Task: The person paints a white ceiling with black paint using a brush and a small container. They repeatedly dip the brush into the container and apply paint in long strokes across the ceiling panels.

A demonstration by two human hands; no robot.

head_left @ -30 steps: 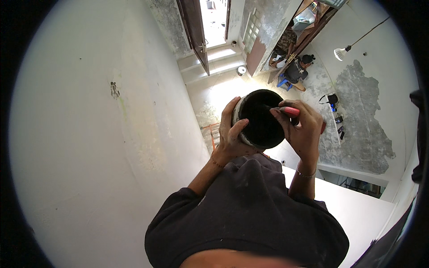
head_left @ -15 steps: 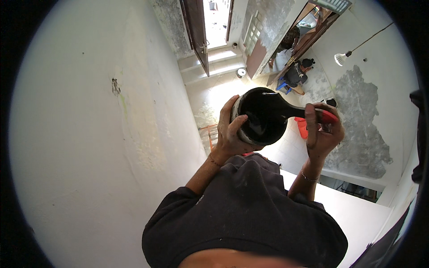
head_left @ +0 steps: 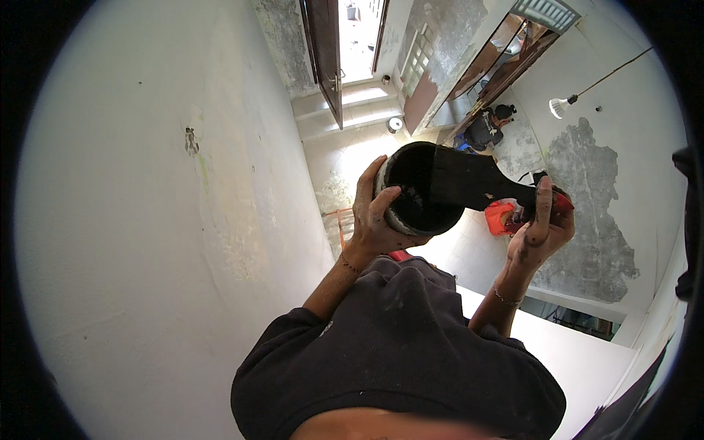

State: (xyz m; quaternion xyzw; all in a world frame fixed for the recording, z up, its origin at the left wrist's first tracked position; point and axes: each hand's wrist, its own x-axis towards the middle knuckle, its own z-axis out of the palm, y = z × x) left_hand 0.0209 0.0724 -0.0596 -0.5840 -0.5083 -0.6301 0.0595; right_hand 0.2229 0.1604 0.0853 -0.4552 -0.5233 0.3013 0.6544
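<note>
My left hand (head_left: 372,214) grips a round container (head_left: 411,213) with a dark inside, holding it by its side with fingers and thumb at the rim. My right hand (head_left: 541,224) is closed on the red handle of a wide flat brush (head_left: 469,180) covered in black paint. The brush's broad end is raised out sideways over the container's right half, hiding part of the opening. Dark smudges mark my fingers. An orange-red object (head_left: 499,218) shows below the brush, left of my right hand; I cannot make out what it is.
Below are an open door (head_left: 328,59) with steps (head_left: 345,110), a white can (head_left: 394,125) and an orange frame (head_left: 339,217). A person (head_left: 486,128) crouches on a blue stool near a wooden-framed opening. A bulb (head_left: 562,105) hangs at right. White walls (head_left: 132,242) flank me.
My right hand has moved rightward, drawing the brush up out of the container; its black broad end now shows across the rim. My left hand and the container have shifted slightly left.
</note>
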